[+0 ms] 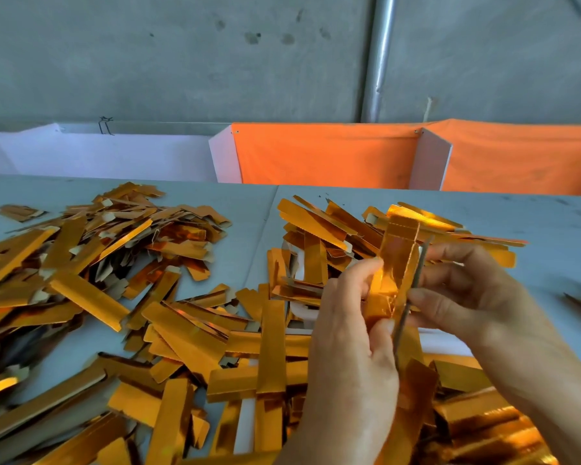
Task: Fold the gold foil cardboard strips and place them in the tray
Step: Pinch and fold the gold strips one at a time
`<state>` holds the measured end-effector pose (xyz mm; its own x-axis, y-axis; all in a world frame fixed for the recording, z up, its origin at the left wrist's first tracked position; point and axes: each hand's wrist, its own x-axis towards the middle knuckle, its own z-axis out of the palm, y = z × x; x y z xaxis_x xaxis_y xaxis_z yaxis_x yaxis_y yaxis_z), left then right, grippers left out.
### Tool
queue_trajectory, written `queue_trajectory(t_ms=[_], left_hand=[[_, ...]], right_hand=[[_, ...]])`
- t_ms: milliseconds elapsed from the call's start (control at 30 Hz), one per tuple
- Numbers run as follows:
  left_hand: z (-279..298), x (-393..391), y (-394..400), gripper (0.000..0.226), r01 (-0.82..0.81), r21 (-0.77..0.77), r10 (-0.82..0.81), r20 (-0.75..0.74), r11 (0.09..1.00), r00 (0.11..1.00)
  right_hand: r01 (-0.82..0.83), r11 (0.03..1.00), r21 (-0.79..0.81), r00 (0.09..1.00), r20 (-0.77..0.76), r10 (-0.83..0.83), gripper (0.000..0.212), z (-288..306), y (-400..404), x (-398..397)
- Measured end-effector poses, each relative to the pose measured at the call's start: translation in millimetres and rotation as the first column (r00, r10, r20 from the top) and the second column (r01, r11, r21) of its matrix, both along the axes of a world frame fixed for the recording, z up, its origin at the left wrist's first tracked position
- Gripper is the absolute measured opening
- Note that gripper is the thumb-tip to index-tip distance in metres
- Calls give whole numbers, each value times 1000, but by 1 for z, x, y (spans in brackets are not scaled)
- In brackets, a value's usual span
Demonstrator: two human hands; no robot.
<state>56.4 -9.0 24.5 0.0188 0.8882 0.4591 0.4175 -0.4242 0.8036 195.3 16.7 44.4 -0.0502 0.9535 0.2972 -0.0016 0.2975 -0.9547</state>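
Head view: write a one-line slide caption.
Both hands, left hand and right hand, pinch one gold foil strip upright above loose strips heaped on the table.

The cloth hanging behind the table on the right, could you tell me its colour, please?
Orange cloth, clearest in the head view.

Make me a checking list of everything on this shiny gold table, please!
Surface: grey table, mostly covered.
Job's things: held strip upright between both hands; loose gold strips heaped all over; tray not clearly seen.
Clutter: white pieces under the strips.
Grippers: left hand and right hand pinch the held strip with their fingers.
Cables: nothing seen.
Surroundings: concrete wall, metal pipe, orange cloth, white board.
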Motion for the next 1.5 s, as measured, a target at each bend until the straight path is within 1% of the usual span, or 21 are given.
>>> queue_trajectory(t_ms=[67, 100, 167, 233, 267, 367, 500, 567, 667, 733, 800, 933, 1033, 1100, 1167, 1267, 1333, 1367, 1467, 1500], left_hand=[[0, -1, 0, 73, -3, 49, 5, -53, 999, 999], [-1, -1, 0, 74, 9, 65, -4, -76, 998, 997], [-3, -1, 1, 74, 31, 65, -25, -89, 997, 996], [-6, -2, 3, 70, 62, 35, -59, -68, 997, 996], [-6, -3, 4, 66, 88, 8, -88, -44, 996, 995], [-6, -5, 7, 56, 204, -91, -192, 125, 975, 973], [-6, -9, 10, 50, 281, -151, -229, 291, 948, 929], [-6, -11, 9, 44, 305, -177, -236, 329, 936, 914], [-6, -11, 9, 34, 319, -183, -248, 330, 930, 911], [-5, -10, 9, 32, 325, -173, -254, 335, 930, 907], [-4, -11, 9, 34, 324, -168, -254, 340, 931, 906], [-4, -16, 9, 44, 376, -210, -302, 313, 902, 900], [-3, -17, 9, 49, 398, -236, -322, 302, 886, 897], [0, -17, 8, 46, 431, -232, -346, 331, 872, 878], [2, -18, 7, 45, 470, -245, -368, 365, 848, 855], [2, -19, 8, 43, 445, -251, -361, 320, 859, 876], [1, -21, 9, 47, 410, -260, -335, 290, 874, 897], [0, -22, 8, 48, 393, -274, -317, 281, 878, 906], [-2, -24, 7, 53, 380, -326, -311, 246, 866, 918], [-2, -23, 7, 54, 373, -340, -311, 223, 863, 924]], right_hand=[[-17, 1000, 9, 1000, 15, 17, 41, 1, -1, -1], [-21, 1000, 12, 999, 30, 21, 40, 1, -2, -3], [-25, 1000, 13, 998, 61, 24, 37, 2, -3, -4], [-34, 999, 13, 996, 79, 33, 36, 2, -4, -4], [-42, 999, 11, 996, 81, 41, 35, 3, -4, -5], [-63, 998, 8, 993, 97, 62, 33, 3, -4, -5], [-97, 995, 18, 989, 112, 94, 23, 4, -5, -4], [-126, 992, 19, 986, 115, 123, 20, 4, -5, -2], [-141, 990, 8, 980, 140, 139, 17, 2, -4, 0], [-133, 991, -1, 979, 153, 132, 17, 1, -2, 0], [-118, 993, -15, 983, 141, 119, 17, -1, 0, 0], [-97, 995, -9, 986, 137, 97, 5, -2, 0, -3], [-33, 999, 2, 986, 161, 32, 6, -4, 0, -5], [9, 1000, 0, 988, 156, -9, 11, -5, 0, -5], [19, 1000, -9, 987, 160, -17, 14, -5, 0, -4], [-8, 1000, -28, 986, 168, 13, 13, -6, 1, -3], [-28, 999, -37, 990, 136, 32, 15, -7, 2, -3], [-35, 999, -40, 995, 93, 39, 15, -7, 2, -2], [-66, 997, -49, 996, -69, 62, 26, -3, 2, 3], [-67, 996, -51, 994, -92, 62, 27, -2, 3, 5]])
